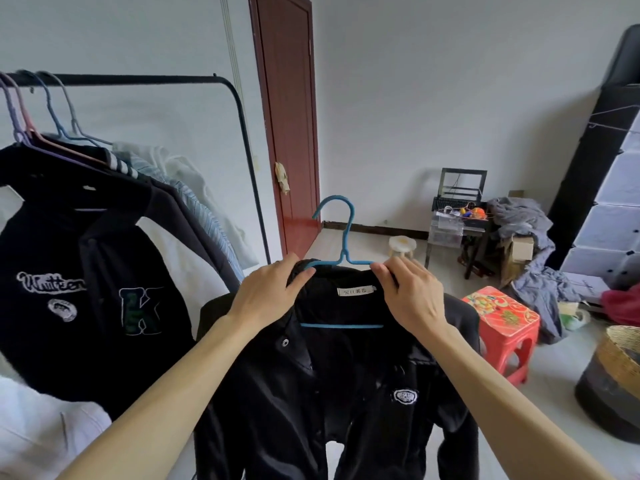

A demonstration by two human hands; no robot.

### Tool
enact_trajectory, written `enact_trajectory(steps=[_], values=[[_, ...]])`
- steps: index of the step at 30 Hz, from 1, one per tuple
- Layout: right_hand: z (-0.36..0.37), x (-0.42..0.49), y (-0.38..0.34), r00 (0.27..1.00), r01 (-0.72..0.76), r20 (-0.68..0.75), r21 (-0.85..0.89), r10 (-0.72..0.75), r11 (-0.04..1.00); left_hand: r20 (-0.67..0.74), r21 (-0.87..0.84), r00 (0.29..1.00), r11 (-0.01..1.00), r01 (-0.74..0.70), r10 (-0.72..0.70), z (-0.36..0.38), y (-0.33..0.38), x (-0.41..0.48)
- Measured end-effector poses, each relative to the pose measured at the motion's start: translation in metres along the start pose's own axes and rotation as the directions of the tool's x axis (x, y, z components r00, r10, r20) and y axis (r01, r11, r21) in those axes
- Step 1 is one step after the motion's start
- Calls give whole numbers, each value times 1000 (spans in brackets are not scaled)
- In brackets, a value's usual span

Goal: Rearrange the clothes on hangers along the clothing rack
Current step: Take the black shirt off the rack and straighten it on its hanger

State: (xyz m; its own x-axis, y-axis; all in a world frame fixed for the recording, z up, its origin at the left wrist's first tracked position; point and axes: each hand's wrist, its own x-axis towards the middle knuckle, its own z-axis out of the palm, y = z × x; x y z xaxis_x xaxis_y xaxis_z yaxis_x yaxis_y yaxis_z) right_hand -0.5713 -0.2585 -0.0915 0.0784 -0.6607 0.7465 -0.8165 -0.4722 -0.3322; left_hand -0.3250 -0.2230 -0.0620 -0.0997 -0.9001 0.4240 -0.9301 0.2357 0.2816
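A black jacket (332, 393) hangs on a blue hanger (344, 233), held up in front of me, away from the rack. My left hand (266, 292) grips the collar and the hanger's left shoulder. My right hand (412, 292) grips the collar and the right shoulder. The black clothing rack (138, 79) stands at the left. On its rail hang several garments: a black varsity jacket (86, 271) with white lettering, a striped shirt (204, 209) and a white garment (194, 174). The rail's right part is bare.
A brown door (291, 133) stands behind the rack. A red plastic stool (502, 327) is on the floor at the right. Near it are a woven basket (616, 375), a heap of grey cloth (530, 244), a small white stool (401, 245) and a cube wardrobe (609, 202).
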Motion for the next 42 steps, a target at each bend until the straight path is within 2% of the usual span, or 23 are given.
enact_trajectory(steps=[3,7,12,14,19,22,25,29,32,34,36,37,39,40,42], values=[[-18,10,-2,985,-85,164,175,57,981,-18,-98,998,994,55,-57,-4,-5,0],[-35,13,32,923,-58,385,143,-2,988,-111,-114,981,982,147,-160,-19,-24,-8],[-25,16,23,873,13,481,149,-84,989,-139,-62,967,977,205,-211,-30,-32,-13],[-20,16,13,869,48,482,137,-109,989,-150,-84,961,972,220,-231,-32,-36,-17],[-8,15,-5,936,48,338,148,-96,988,-242,-65,940,970,232,-241,-40,-42,-31],[-4,18,-15,925,103,347,165,-155,981,-290,-12,926,968,251,-243,-47,-45,-40],[1,18,-22,918,91,359,217,-166,972,-287,15,923,962,273,-257,-55,-48,-51],[11,12,-39,929,-27,363,254,-69,967,-238,11,879,904,428,-413,-61,-69,-79],[14,16,-66,915,-65,400,264,-48,962,-96,125,822,813,569,-561,-80,-86,-101],[12,23,-86,893,-85,448,251,-38,964,-99,203,781,756,623,-617,-96,-92,-111],[17,33,-111,862,-128,507,274,-30,953,-206,284,790,737,613,-578,-123,-93,-117],[18,39,-126,839,-154,543,301,-36,941,-294,368,818,731,575,-495,-138,-93,-120],[21,52,-157,779,-221,624,374,-68,901,-436,559,848,648,518,-302,-173,-88,-125],[21,58,-173,738,-261,667,418,-99,870,-488,613,838,588,527,-243,-192,-86,-128],[19,70,-202,648,-371,743,498,-166,784,-579,634,783,477,608,-229,-224,-81,-133]])
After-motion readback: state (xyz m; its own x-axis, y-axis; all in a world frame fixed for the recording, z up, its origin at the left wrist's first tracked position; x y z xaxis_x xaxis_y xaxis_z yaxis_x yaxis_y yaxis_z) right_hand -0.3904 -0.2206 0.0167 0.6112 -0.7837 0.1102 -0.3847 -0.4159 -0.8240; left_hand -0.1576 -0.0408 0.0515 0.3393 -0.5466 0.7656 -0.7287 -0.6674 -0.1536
